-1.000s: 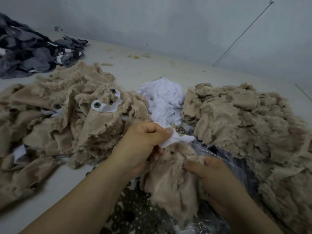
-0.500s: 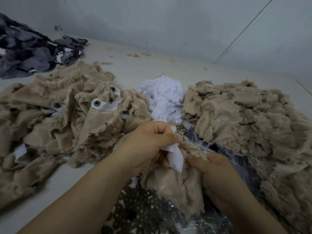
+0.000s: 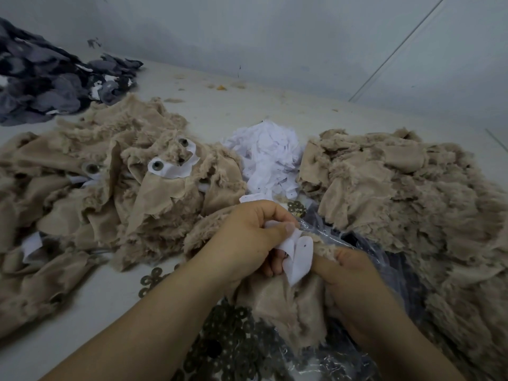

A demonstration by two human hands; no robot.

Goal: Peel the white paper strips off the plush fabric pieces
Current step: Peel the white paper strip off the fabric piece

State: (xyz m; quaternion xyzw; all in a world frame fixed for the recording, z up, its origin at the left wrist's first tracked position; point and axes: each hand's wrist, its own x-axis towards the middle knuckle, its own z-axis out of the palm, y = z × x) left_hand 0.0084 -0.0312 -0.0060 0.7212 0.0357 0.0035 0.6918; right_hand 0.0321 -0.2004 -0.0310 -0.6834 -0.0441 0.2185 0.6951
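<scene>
White strip (image 3: 298,257) is being pinched by left hand (image 3: 247,240); right hand (image 3: 349,273), beside the strip, is gripping plush (image 3: 280,303). Peeling slowly seems best.

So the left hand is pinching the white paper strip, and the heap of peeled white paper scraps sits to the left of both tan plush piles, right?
Not quite. The head view shows the heap of peeled white paper scraps between the two tan plush piles, left pile and right pile, not left of both. The left hand does pinch the white paper strip.
</scene>
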